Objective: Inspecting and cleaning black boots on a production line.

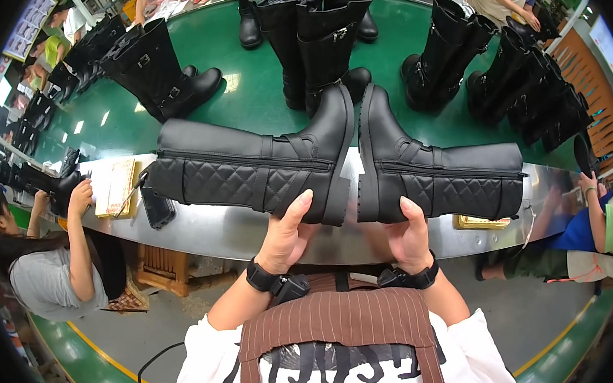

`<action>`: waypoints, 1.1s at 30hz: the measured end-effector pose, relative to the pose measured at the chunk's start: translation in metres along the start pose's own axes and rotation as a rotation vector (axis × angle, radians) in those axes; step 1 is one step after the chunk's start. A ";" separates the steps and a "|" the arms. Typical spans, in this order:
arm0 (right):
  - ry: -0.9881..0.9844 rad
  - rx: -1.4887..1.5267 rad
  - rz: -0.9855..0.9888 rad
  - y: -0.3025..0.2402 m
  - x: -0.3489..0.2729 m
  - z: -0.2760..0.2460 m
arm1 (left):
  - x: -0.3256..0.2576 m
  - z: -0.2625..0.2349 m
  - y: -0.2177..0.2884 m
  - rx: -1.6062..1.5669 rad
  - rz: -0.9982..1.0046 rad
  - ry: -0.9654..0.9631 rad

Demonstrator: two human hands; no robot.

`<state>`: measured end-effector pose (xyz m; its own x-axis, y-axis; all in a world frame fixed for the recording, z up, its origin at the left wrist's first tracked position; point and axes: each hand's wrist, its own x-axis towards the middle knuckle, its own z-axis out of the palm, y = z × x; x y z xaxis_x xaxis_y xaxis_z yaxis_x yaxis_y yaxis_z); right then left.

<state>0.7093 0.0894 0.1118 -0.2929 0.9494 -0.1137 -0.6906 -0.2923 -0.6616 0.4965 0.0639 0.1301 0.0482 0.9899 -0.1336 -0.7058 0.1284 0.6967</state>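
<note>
From the head view, the left hand has its grip pinching the heel and sole of the left boot, a tall black quilted boot held on its side with the shaft pointing left; the right hand is pinching the heel of the right boot, its mirror twin, shaft pointing right. The two soles face each other, just apart, above the metal rim of the bench. As a judgement, the pair is lifted and being compared sole to sole; neither boot yet stands among the upright boots on the green belt beyond. Open green surface lies straight ahead between the standing pairs, though more boots crowd the right side and the far left. A dark flat device and a yellow pad lie on the rim just under the left shaft. A seated person is near on the left, another on the right, narrowing sideways swing.
</note>
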 end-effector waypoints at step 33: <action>-0.325 0.065 0.070 -0.046 0.012 -0.023 | 0.031 -0.012 -0.012 0.019 -0.135 -0.164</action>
<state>0.7528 0.1168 0.1235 -0.5295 0.8433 0.0919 -0.6989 -0.3722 -0.6108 0.4982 0.0925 0.1090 0.2572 0.9599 -0.1114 -0.6719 0.2604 0.6933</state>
